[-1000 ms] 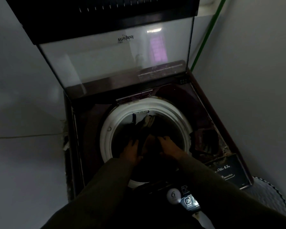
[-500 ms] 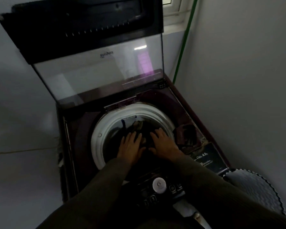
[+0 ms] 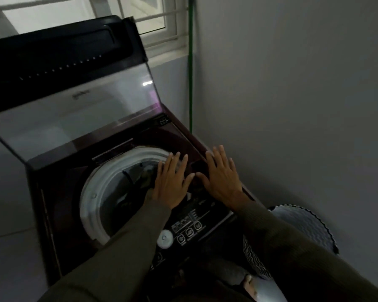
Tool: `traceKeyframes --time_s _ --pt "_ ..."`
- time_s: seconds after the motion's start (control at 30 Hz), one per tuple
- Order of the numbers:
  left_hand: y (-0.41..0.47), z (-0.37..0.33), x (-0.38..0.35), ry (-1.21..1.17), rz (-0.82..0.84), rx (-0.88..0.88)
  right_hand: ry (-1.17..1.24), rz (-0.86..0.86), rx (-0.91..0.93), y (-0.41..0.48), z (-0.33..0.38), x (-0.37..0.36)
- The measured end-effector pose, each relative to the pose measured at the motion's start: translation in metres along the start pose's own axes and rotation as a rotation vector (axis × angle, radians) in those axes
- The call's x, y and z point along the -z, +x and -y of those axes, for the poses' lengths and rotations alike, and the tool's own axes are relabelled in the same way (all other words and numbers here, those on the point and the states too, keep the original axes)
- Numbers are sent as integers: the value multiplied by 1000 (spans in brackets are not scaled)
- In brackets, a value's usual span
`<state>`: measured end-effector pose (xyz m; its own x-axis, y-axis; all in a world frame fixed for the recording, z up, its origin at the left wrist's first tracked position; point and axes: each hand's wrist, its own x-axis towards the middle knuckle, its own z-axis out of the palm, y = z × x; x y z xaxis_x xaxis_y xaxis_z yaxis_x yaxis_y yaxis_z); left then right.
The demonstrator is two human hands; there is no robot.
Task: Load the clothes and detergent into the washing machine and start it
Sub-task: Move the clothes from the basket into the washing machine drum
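Fingers (image 3: pixel 175 163) of left hand (image 3: pixel 172 184) and right hand (image 3: pixel 224 179) straight, spread, empty; clothes (image 3: pixel 138 177) sit left of them inside drum (image 3: pixel 90 199). Likely loading done, detergent next.

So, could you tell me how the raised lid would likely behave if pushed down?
The lid looks like a stiff clear pane in a dark frame, so it should probably swing as one piece. Standing tilted back, it may fall quickly once tipped forward.
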<state>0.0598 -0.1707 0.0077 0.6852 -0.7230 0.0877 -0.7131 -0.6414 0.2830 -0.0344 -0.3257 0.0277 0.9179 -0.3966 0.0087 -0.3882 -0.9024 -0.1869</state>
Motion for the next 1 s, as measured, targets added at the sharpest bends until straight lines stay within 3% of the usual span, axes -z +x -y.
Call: traceKeyframes --time_s 0.57,1.0 --pt "37 -208 -80 131 223 -313 128 100 -332 -101 -192 -15" --pt "28 -300 -174 172 460 -371 223 287 -483 -190 -296 -87"
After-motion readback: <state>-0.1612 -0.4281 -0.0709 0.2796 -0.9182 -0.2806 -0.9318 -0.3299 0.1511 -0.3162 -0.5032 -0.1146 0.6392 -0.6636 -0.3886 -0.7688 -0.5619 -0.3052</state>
